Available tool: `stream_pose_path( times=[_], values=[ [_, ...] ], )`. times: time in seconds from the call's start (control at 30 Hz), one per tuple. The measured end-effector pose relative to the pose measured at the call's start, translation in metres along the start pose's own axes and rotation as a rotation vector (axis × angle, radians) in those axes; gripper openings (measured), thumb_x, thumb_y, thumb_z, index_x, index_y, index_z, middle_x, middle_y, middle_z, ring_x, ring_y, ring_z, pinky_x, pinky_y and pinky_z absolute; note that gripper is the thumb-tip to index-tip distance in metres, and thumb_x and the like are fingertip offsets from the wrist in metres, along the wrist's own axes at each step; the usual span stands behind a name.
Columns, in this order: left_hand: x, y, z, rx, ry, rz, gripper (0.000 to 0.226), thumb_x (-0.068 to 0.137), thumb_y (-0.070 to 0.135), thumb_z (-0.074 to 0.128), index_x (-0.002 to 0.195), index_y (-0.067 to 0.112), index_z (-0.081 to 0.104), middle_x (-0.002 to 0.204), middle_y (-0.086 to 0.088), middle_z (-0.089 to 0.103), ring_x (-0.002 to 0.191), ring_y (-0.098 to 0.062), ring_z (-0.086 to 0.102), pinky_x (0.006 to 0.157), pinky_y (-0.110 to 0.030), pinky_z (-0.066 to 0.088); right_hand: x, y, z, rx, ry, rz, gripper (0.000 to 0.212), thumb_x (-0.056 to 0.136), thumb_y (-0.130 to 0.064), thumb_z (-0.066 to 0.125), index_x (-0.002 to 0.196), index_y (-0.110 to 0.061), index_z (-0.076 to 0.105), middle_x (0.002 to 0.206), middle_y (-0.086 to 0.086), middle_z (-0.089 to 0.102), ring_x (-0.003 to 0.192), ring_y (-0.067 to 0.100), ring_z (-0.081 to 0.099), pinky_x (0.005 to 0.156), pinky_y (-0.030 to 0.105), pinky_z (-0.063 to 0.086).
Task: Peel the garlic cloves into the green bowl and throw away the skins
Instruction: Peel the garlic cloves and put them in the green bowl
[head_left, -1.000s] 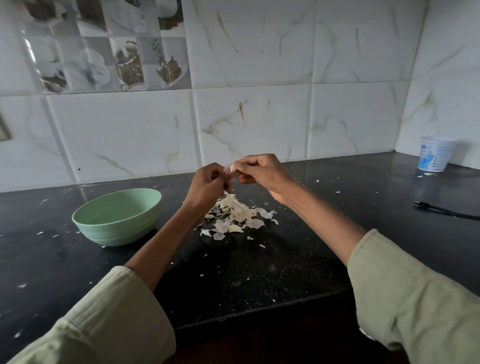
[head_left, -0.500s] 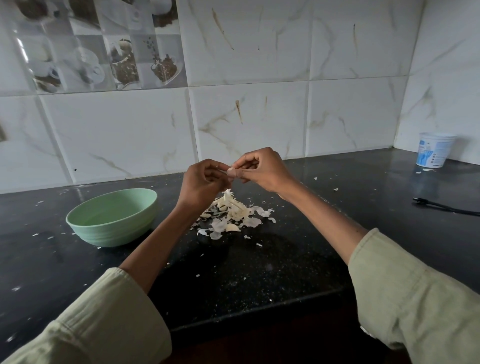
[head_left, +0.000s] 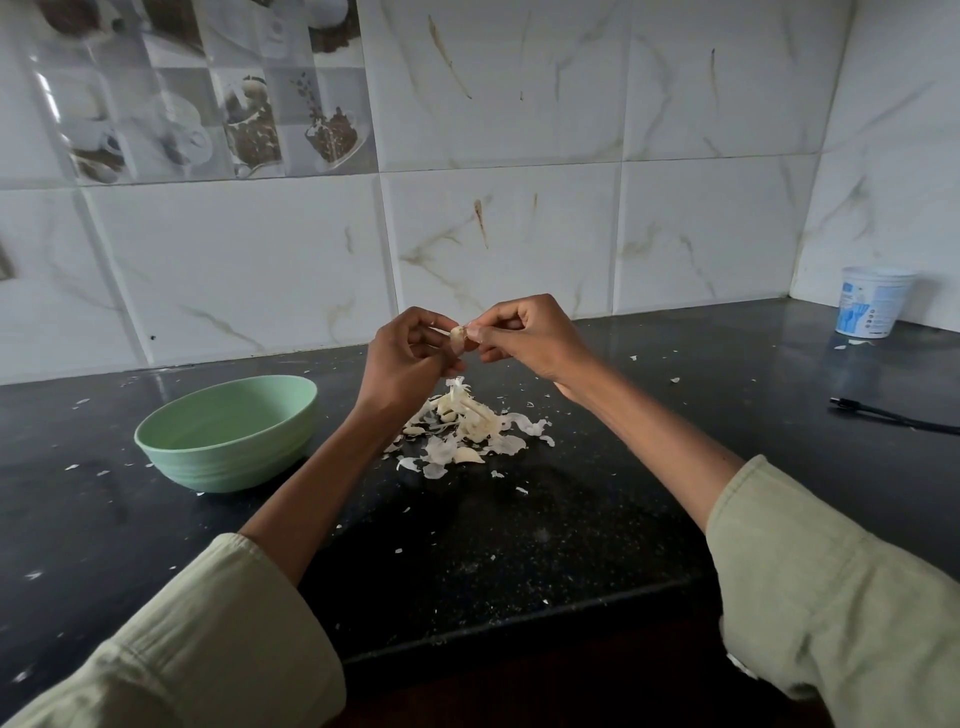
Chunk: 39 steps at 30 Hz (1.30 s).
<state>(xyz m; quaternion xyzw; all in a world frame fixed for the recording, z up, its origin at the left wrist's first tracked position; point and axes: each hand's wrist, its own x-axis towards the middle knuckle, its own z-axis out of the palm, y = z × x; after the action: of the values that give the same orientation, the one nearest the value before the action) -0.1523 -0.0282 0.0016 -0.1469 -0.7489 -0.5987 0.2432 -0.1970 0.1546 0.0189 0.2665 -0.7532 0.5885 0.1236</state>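
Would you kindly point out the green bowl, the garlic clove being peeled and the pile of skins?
green bowl (head_left: 171, 427): head view, on its near left rim.
garlic clove (head_left: 457, 339): head view, on its pale body between both hands.
pile of skins (head_left: 467, 426): head view, on the heap's middle.

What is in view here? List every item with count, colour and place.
bowl: one, green, on the counter left of the pile; what it holds cannot be seen
clove: one, cream, held between both hands above the pile
skins: one pile, whitish, mid counter; cloves among them cannot be counted
tub: one, white and blue, far right corner
cable: one, black, right edge
counter: one, black, flecked with skin bits
left hand: pinches the clove
right hand: pinches the clove
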Motion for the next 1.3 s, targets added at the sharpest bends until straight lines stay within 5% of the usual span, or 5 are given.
stream_pose_path(
  times=[0.77,0.9,1.03,1.17,1.3],
  values=[
    [0.002,-0.006,0.003,-0.256,0.023,-0.194,0.019,0.103,0.006,0.062,0.120,0.002,0.068,0.092,-0.005,0.076,0.084,-0.013,0.072,0.080,-0.027,0.057,-0.003,-0.007,0.003,-0.049,-0.146,0.184,0.024,0.097,-0.018,0.069,0.103,0.005,0.073,0.090,0.013,0.079,0.078,0.016,0.073,0.077,0.027,0.063],
    [0.005,-0.005,-0.006,-0.274,0.104,-0.206,0.020,0.105,0.006,0.056,0.122,0.005,0.068,0.098,-0.008,0.075,0.082,-0.013,0.069,0.081,-0.028,0.058,-0.005,-0.004,-0.001,-0.262,-0.325,0.177,0.020,0.099,-0.013,0.068,0.104,0.005,0.072,0.092,0.011,0.077,0.077,0.012,0.073,0.075,0.025,0.061],
    [0.002,-0.007,-0.010,-0.102,-0.001,-0.124,0.022,0.103,0.006,0.059,0.118,0.010,0.075,0.097,-0.008,0.074,0.082,-0.010,0.066,0.080,-0.027,0.056,-0.006,-0.003,-0.004,-0.544,-0.438,0.087,0.014,0.101,-0.007,0.064,0.106,0.002,0.074,0.078,-0.007,0.067,0.050,-0.013,0.058,0.051,0.006,0.042],
    [0.001,-0.005,-0.004,-0.018,-0.011,-0.085,0.016,0.099,0.011,0.070,0.112,0.016,0.078,0.097,-0.018,0.075,0.085,-0.011,0.067,0.079,-0.026,0.056,-0.003,-0.003,-0.010,-0.650,-0.413,-0.004,0.020,0.091,-0.034,0.079,0.085,-0.015,0.077,0.072,-0.008,0.070,0.057,-0.003,0.058,0.057,0.018,0.043],
    [0.000,-0.007,-0.004,0.017,0.021,-0.085,0.010,0.092,0.019,0.079,0.101,0.015,0.078,0.097,-0.017,0.078,0.084,-0.014,0.069,0.082,-0.031,0.059,-0.001,0.004,-0.016,-0.588,-0.309,-0.016,0.033,0.072,-0.032,0.094,0.087,-0.020,0.068,0.089,0.002,0.073,0.082,0.023,0.069,0.078,0.044,0.059]
  ],
)
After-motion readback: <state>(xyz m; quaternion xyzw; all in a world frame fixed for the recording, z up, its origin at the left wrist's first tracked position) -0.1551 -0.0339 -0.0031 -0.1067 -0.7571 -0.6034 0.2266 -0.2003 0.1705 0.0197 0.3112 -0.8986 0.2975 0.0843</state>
